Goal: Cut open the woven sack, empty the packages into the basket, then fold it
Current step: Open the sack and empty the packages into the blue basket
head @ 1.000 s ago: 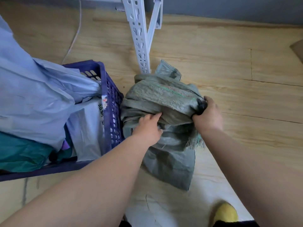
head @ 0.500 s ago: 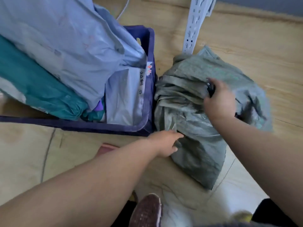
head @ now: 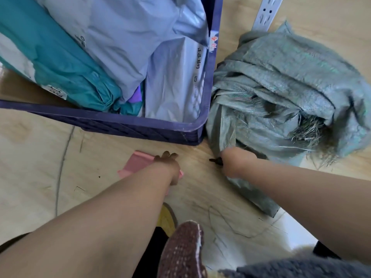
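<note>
The grey-green woven sack (head: 281,93) lies crumpled and bundled on the floor, right of the basket, with frayed threads at its open end. The dark blue plastic basket (head: 140,125) holds grey, light blue and teal packages (head: 124,49). My right hand (head: 234,161) is at the sack's near left edge, closed around a small black tool (head: 214,160) whose tip sticks out to the left. My left hand (head: 168,163) rests on a flat pink object (head: 136,163) lying on the floor in front of the basket; whether it grips the object is hidden.
A white perforated shelf post (head: 265,13) stands behind the sack. My feet, one in a brown knitted slipper (head: 182,251) and one in a yellow one (head: 166,219), are at the bottom. The wooden floor (head: 40,161) lies to the left.
Both hands have left the top of the sack and come down toward me. The left hand moved onto the pink object and the right dropped to the sack's near edge. My view tilted downward.
</note>
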